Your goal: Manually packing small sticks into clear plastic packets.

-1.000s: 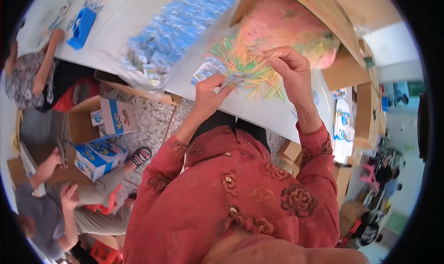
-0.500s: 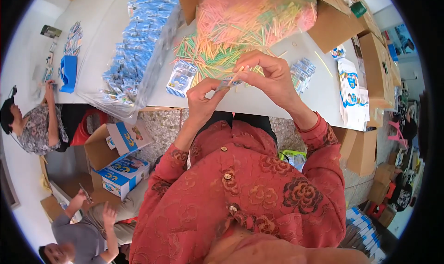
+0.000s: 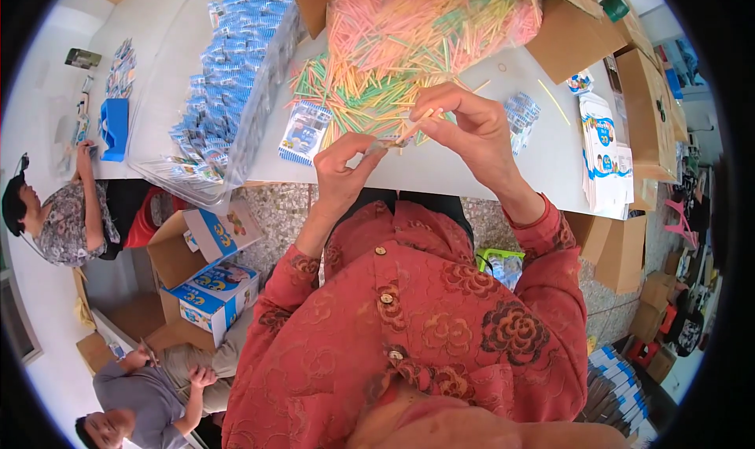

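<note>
Speckled floor (image 3: 279, 213) shows past the near edge of a white counter (image 3: 550, 162). Blue-and-white printing covers the rows of packets (image 3: 224, 79) in a clear tray toward the counter's left, and a flat packet (image 3: 305, 132) by the near edge; its lettering is too small to read. White packaging (image 3: 604, 154) printed with blue panels lies stacked toward the counter's right end. The left hand (image 3: 342, 166) pinches a small item (image 3: 389, 143), probably a packet, though the fingers partly hide it. The right hand (image 3: 472, 130) grips at least one pale stick (image 3: 427, 115) between thumb and fingers, its lower end close to that item. Both hands are above the near edge, before a heap of coloured sticks (image 3: 370, 107). Compared with a second ago, the hands are closer together.
</note>
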Tool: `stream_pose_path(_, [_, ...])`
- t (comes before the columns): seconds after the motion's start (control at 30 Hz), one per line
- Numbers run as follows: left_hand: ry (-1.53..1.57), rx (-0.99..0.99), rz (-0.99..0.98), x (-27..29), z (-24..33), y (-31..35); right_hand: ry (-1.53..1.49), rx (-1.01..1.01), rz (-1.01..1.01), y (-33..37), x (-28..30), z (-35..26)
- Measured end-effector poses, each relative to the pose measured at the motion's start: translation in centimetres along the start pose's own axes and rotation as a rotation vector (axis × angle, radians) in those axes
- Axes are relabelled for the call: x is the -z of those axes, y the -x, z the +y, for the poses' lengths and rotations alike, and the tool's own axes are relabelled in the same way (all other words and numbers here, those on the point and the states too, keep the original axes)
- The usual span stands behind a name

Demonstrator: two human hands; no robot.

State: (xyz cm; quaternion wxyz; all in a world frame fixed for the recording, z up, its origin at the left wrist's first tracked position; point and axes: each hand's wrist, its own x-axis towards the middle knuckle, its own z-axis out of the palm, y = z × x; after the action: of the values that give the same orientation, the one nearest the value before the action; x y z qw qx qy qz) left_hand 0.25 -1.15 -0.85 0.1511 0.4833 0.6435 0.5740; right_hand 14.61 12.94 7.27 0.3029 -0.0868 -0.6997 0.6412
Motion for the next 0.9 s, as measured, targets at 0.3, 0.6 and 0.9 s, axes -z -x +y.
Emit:
stream_pose_path(0.3, [-0.008, -0.137, -0.008, 0.0, -0.4, -0.3, 0.192, 0.061, -0.046, 0.0, -0.3, 0.1])
stream_pose_path(0.6, [-0.051, -0.225, -0.006, -0.3, -0.4, -0.8, 0.254, 0.223, -0.068, -0.1, -1.1, 0.8])
stream_pose_path(0.9, [-0.084, -0.225, -0.039, -0.6, -0.5, -0.6, 0.271, 0.206, -0.048, 0.3, -1.1, 1.7])
